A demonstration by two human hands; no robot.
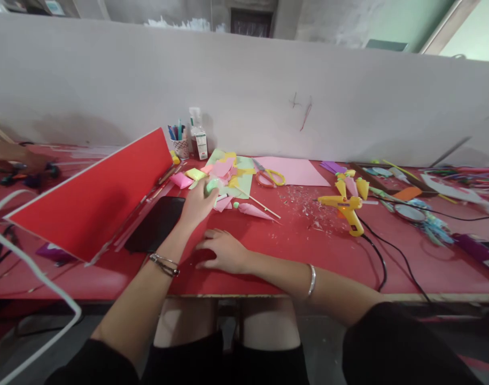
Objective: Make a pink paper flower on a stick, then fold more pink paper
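View from the head: one red bench (292, 272), with its back edge at a white panel (244, 91) and its front edge before the person's legs.
Left hand: the left hand (199, 206) reaches toward the back edge, left of the middle; its grip is narrow, the fingers closed on a light green packet (212, 185).
Green packet: it is at the fingertips, just beside the paper pieces; what the hand covers of it, I cannot tell.
Right hand: the right hand (224, 252) rests near the front edge, with the thumb well apart from the bent fingers, so the grip is rather wide; the palm is hidden.
Paper pile: pink pieces (223, 170) lie over a pale green sheet (246, 186), near the back edge; a pink packet (181, 180) and a yellow packet (195, 174) lie to their left.
Pink cone: a cone with green tip (254, 210) lies before a thin stick (262, 204).
Scissors: the scissors (270, 176) lie near the back edge, beside a pink sheet (298, 172).
Glue gun: a yellow glue gun (344, 209) lies right of the middle, with small scraps (304, 208) to its left.
Left end: a red board (103, 200) stands tilted, beside a black flat object (156, 224).
Back edge: a pen cup (180, 148) stands beside a bottle (199, 138).
Far left corner: another person's hand (25, 159) is over the bench.
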